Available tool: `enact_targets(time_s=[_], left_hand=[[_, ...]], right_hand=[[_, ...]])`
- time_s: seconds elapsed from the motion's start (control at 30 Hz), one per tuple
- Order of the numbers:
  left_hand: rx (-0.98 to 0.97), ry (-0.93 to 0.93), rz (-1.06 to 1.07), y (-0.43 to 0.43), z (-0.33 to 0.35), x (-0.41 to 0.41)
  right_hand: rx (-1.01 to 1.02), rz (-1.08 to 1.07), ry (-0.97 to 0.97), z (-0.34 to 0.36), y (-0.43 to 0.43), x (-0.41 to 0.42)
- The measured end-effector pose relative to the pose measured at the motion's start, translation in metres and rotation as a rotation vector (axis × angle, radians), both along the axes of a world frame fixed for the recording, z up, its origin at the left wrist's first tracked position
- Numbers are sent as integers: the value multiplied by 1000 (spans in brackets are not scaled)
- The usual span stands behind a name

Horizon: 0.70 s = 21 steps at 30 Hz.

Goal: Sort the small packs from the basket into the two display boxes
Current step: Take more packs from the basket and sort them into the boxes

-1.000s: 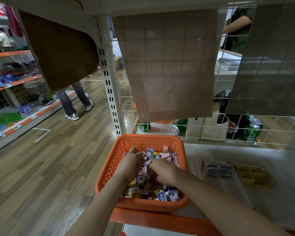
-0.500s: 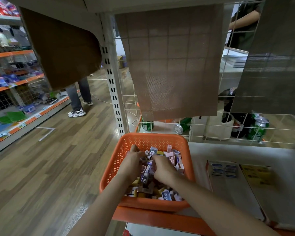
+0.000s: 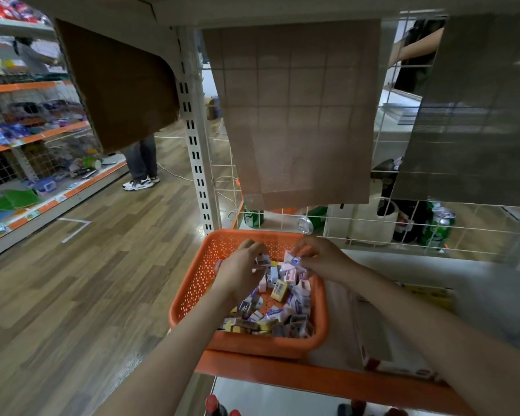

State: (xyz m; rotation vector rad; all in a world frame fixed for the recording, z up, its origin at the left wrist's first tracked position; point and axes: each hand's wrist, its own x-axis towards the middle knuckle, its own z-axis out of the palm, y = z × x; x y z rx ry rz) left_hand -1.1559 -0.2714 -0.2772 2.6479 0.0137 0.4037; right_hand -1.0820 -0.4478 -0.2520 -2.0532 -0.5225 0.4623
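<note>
An orange perforated basket stands at the shelf's left end, holding several small packs in purple, pink and yellow. My left hand hovers over the basket's far left part and pinches small packs in its fingertips. My right hand is above the far right part and pinches a purple-and-pink pack. The display boxes lie to the right of the basket, mostly hidden behind my right forearm; a yellow box edge and a red-edged box show.
Wire mesh backs the shelf, with green cans behind it. Brown mats hang above. A white upright post stands left of the basket. A person's legs are in the aisle by other shelves.
Both hands have risen out of the heap of packs and moved apart toward the basket's far side, each now pinching packs. The camera has tilted a little.
</note>
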Motion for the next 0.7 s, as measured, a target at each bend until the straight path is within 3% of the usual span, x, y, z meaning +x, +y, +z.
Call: enact_targets(time_s=[0.3,0.47,0.7], left_hand=[[23,-57,-65,-39,16,-3],[83,-109,-93,-70,19,2],[2,-86,-195,-118,19,16]], right_hand=[[-18,-33,-224,13,-45,-12],[-159,-56,-391,12,-85,-9],[-289,-170,-429,1,-148,2]])
